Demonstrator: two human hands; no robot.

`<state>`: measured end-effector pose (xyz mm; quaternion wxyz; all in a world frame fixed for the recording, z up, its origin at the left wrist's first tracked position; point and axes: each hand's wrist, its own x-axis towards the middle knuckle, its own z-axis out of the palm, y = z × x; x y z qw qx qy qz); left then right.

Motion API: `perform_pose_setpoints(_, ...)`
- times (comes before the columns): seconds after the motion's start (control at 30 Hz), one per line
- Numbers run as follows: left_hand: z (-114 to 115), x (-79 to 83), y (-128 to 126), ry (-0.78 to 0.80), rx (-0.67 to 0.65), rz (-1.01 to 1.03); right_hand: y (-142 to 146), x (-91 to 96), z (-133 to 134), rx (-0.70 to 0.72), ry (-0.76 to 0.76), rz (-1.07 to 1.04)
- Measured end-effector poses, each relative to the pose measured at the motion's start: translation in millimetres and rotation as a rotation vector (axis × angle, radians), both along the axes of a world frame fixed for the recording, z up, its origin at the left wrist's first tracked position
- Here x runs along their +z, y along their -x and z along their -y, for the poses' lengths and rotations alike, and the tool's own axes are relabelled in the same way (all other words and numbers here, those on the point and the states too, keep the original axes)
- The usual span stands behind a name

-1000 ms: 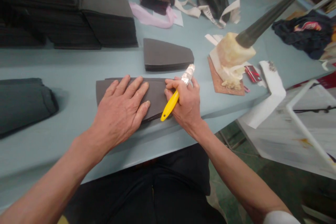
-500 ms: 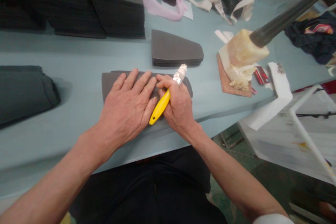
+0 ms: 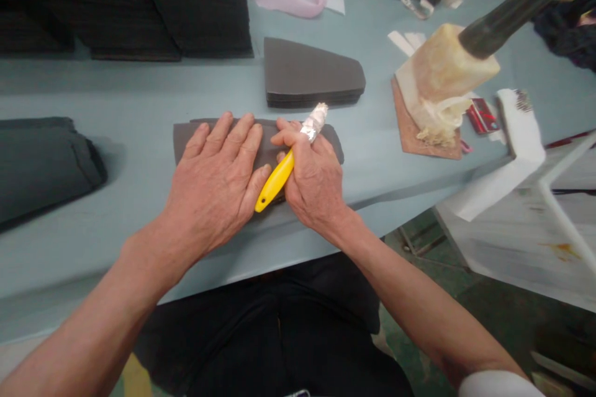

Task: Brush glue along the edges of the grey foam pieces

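Observation:
My left hand (image 3: 214, 183) lies flat, fingers spread, on a dark grey fabric piece (image 3: 182, 136) on the table. Beside it, my right hand (image 3: 316, 180) is closed around a yellow-handled brush (image 3: 277, 180), whose upper end is wrapped in silvery foil or tape. The brush slants across the right hand, its handle end close to my left thumb. My right fingertips are at the same fabric piece; what they touch beneath is partly hidden. Just beyond the hands lies a small stack of tapered dark grey pieces (image 3: 311, 71).
Tall stacks of dark fabric (image 3: 195, 12) stand at the back left, and a folded dark pile (image 3: 41, 161) lies at left. On the right, a glue-crusted pale container (image 3: 442, 68) with a thick dark handle sits on a brown board (image 3: 405, 130). A white strip (image 3: 521, 136) hangs off the table edge.
The view has shifted slightly, so the right-hand things appear further right. Both hands stay on the fabric piece, the left flat and the right still holding the brush.

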<state>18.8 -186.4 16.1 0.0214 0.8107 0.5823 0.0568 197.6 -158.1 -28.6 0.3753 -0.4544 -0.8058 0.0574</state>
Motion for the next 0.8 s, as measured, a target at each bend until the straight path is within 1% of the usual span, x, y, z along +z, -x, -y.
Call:
perform_pose_setpoints(0.17,1,0.1,1,0.011,0.007,0.027,-1,-2.7,-2,0.016,-0.027,-0.016)
perform_pose_setpoints(0.3,-2,-0.7,1,-0.003,0.002,0.038,-1,-5.7,-4,-0.003,-0.056,0.015)
perform_pose_setpoints(0.4,-5,4.7,7,0.014,-0.03,0.07,-1,-6.7,-5,-0.017,-0.059,0.026)
perform_pose_setpoints(0.47,-3,11.9,17,0.004,-0.016,0.144,-1,-7.3,-5,-0.018,-0.057,0.009)
perform_pose_setpoints(0.53,4,18.9,32,-0.039,0.058,0.249,-1,-8.1,-6,-0.017,-0.059,-0.02)
perform_pose_setpoints(0.6,15,21.5,50,-0.086,0.196,0.349,-1,-8.9,-6,-0.016,-0.069,-0.047)
perform_pose_setpoints(0.63,22,20.3,59,-0.099,0.269,0.406,-1,-9.1,-5,-0.014,-0.073,-0.054)
perform_pose_setpoints(0.7,35,12.2,75,-0.142,0.392,0.547,-2,-9.2,-5,-0.006,-0.059,-0.055)
perform_pose_setpoints(0.8,52,-8.3,88,-0.232,0.462,0.762,-2,-8.5,-3,-0.003,-0.032,-0.053)
